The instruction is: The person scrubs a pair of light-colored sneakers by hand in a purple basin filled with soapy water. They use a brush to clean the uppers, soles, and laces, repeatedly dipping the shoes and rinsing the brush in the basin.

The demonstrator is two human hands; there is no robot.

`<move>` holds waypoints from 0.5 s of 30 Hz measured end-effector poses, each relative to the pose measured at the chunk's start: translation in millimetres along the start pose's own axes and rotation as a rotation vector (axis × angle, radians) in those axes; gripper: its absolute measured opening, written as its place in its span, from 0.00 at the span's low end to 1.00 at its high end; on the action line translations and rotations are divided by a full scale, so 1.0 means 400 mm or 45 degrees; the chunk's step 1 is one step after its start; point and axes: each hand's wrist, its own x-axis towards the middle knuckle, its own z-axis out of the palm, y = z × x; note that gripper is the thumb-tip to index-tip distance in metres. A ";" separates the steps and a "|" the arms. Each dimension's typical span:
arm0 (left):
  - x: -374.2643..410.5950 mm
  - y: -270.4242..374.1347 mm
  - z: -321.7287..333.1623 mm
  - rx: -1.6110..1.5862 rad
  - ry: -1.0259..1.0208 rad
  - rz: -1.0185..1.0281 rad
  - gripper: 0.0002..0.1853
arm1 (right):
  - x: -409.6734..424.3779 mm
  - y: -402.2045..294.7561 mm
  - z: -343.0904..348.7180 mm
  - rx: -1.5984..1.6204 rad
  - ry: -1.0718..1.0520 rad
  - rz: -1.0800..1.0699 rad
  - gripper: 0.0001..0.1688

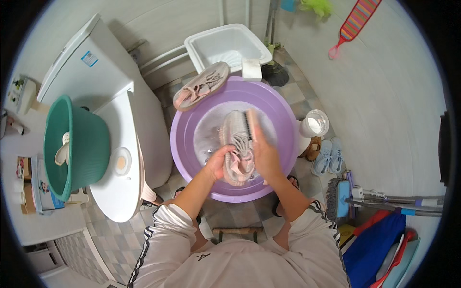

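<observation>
My left hand point(217, 163) grips the side of a pale sneaker point(237, 138) with pink trim and grey laces, its toe pointing away from me. In my right hand point(267, 154) is a scrubbing brush point(254, 124), slightly blurred, with its dark bristles against the sneaker's right side. Both hands are above a purple plastic basin point(180, 144) that holds cloudy, sudsy water point(209, 126). The matching sneaker point(201, 86) lies across the basin's far left rim, its laces and pink tongue facing up.
A white rectangular tub point(228, 45) stands behind the basin, a white block point(251, 69) at its corner. On the toilet lid point(111, 201) at left rests a green bucket point(88, 144). Right are a clear cup point(315, 123), light-blue shoes point(327, 156) and a brush head point(338, 198).
</observation>
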 end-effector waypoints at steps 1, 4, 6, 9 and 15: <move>0.002 0.017 -0.016 0.133 0.049 0.017 0.20 | -0.001 -0.014 0.002 -0.073 -0.086 -0.050 0.32; -0.009 0.027 0.027 0.469 0.246 0.160 0.19 | 0.011 0.016 0.068 -0.469 -0.127 -0.138 0.35; 0.010 0.019 0.011 0.495 0.236 0.078 0.17 | 0.057 0.071 0.075 -0.583 -0.083 -0.040 0.30; 0.015 0.009 0.016 0.390 0.165 0.035 0.18 | 0.094 0.108 0.051 -0.262 -0.066 0.168 0.30; 0.012 0.034 -0.014 0.335 0.161 -0.007 0.23 | 0.070 0.098 0.107 -0.432 -0.122 -0.099 0.28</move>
